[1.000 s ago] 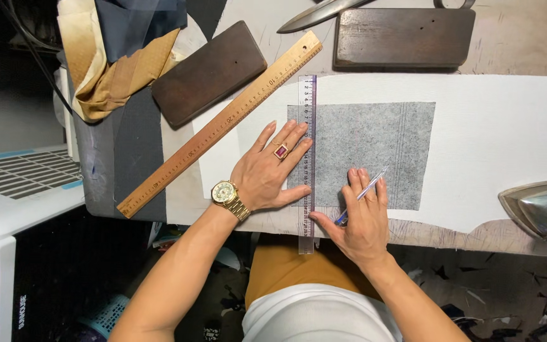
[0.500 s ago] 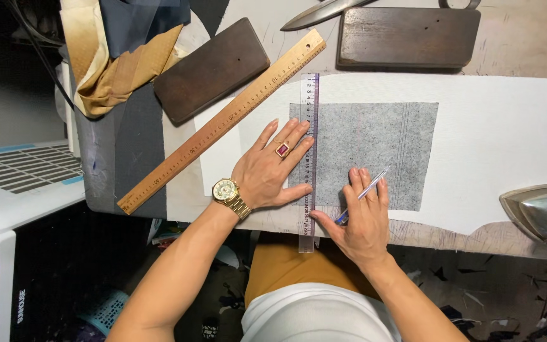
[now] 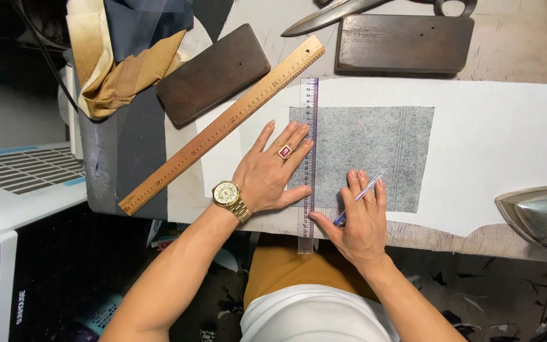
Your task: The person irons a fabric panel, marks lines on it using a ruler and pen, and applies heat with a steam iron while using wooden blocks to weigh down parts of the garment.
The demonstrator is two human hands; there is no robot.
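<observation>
Now | clear ruler (image 3: 308,158) lengthwise away | left hand (image 3: 270,174) flat | right hand (image 3: 362,218) pinching pen (image 3: 359,197)

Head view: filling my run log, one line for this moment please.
left hand flat on clear ruler | right hand holds pen | grey fabric beneath

The left hand (image 3: 273,174) is lying flat, fingers spread; the right hand (image 3: 361,218) is curling, fingers pinching together.

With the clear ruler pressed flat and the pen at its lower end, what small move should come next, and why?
Probably draw the pen up along the clear ruler: the left hand pins it on the grey fabric, and the right hand holds the tip at its edge.
</observation>
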